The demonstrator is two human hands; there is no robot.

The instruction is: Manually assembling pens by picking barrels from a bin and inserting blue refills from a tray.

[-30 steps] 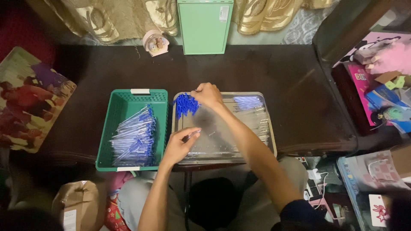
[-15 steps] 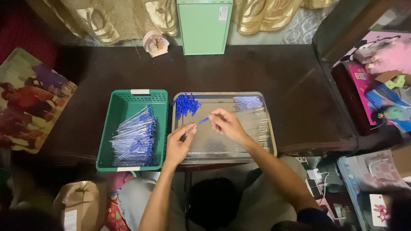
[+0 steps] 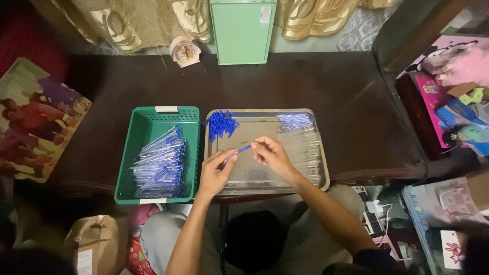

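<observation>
My left hand (image 3: pixel 216 173) and my right hand (image 3: pixel 272 155) meet over a metal tray (image 3: pixel 321 175) and together hold one clear pen with a blue cap (image 3: pixel 239 151). The left hand grips the pen's near end, the right hand pinches the capped end. In the tray's far left corner lies a heap of loose blue caps (image 3: pixel 220 124). Clear pen barrels (image 3: pixel 305 147) lie along the tray's right side, with blue-tipped refills (image 3: pixel 294 121) at its far right. Left of the tray stands a green basket (image 3: pixel 147 119) with several finished pens (image 3: pixel 163 163).
Everything rests on a dark wooden table (image 3: pixel 316 81). A green box (image 3: pixel 243 30) and a small pink clock (image 3: pixel 184 51) stand at the far edge. A picture board (image 3: pixel 35 119) lies at the left, toys and boxes (image 3: pixel 453 97) at the right. A paper bag (image 3: pixel 97 247) sits below.
My right hand left the heap of blue caps and came back toward me with a cap. Both hands now meet on one pen over the tray's middle.
</observation>
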